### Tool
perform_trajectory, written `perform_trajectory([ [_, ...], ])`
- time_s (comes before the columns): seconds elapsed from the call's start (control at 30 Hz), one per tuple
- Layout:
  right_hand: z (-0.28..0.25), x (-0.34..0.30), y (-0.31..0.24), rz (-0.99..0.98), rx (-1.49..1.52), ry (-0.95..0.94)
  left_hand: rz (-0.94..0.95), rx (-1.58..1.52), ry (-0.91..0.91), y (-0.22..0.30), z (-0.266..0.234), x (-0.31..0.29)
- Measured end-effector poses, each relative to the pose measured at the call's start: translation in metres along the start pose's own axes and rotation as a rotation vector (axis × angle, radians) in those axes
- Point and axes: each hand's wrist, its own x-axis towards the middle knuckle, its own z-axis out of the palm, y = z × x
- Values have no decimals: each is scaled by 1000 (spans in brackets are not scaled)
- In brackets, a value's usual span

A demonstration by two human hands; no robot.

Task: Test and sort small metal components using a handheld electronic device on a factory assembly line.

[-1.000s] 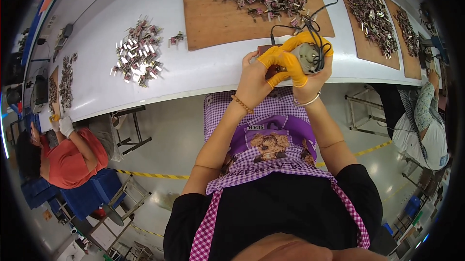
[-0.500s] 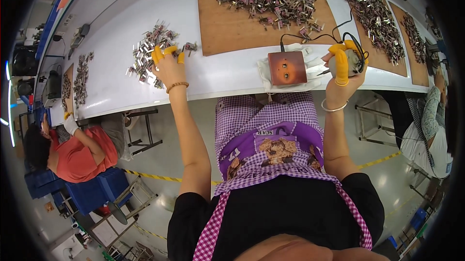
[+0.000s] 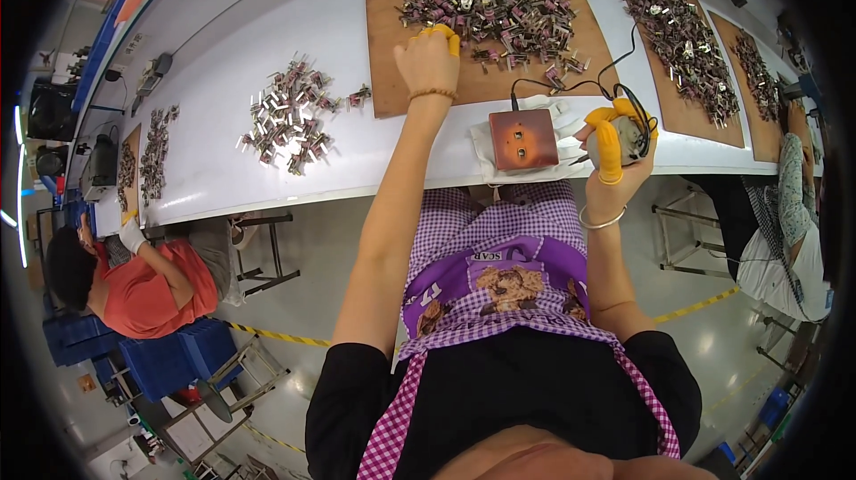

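Observation:
My left hand (image 3: 431,59), with yellow finger covers, is over the brown board (image 3: 392,92), at the near left edge of a big pile of small metal-pinned parts (image 3: 499,12). Its fingers curl down together; their tips are hidden, so what they hold cannot be made out. My right hand (image 3: 615,164), also in yellow finger covers, is closed round a grey rounded device (image 3: 631,137) with a looped black cord. Left of it, a reddish-brown box (image 3: 524,139) with two small sockets rests on a white cloth (image 3: 481,146). A black cord runs from the box's back edge.
A looser heap of similar parts (image 3: 290,114) lies on the white table (image 3: 205,159) to the left. More piles cover boards (image 3: 669,70) at the right. A person in a red top (image 3: 152,293) works at far left, another person (image 3: 780,257) at far right.
My left hand has left the loose heap at the left and moved right and away from me to the big pile. My right hand still grips the grey device.

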Motion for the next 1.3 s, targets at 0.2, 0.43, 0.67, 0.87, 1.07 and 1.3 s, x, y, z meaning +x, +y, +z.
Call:
perform_trajectory([
  [0.2,-17,0,5,44,38,34,212,-50,119,-37,-21,-26],
  [0.43,-13,1,8,37,19,25,296,33,-2,-53,-41,-56],
  [0.67,1,0,3,-18,-2,-4,359,79,168,-29,-48,-44],
  [0.87,3,-1,2,-20,1,23,307,-191,-202,-23,-58,-55],
  [1.07,9,6,0,-26,39,16,165,-687,-223,12,-77,-95],
  [1.3,20,9,-5,-47,78,6,-13,-1083,-224,42,-66,-125],
])
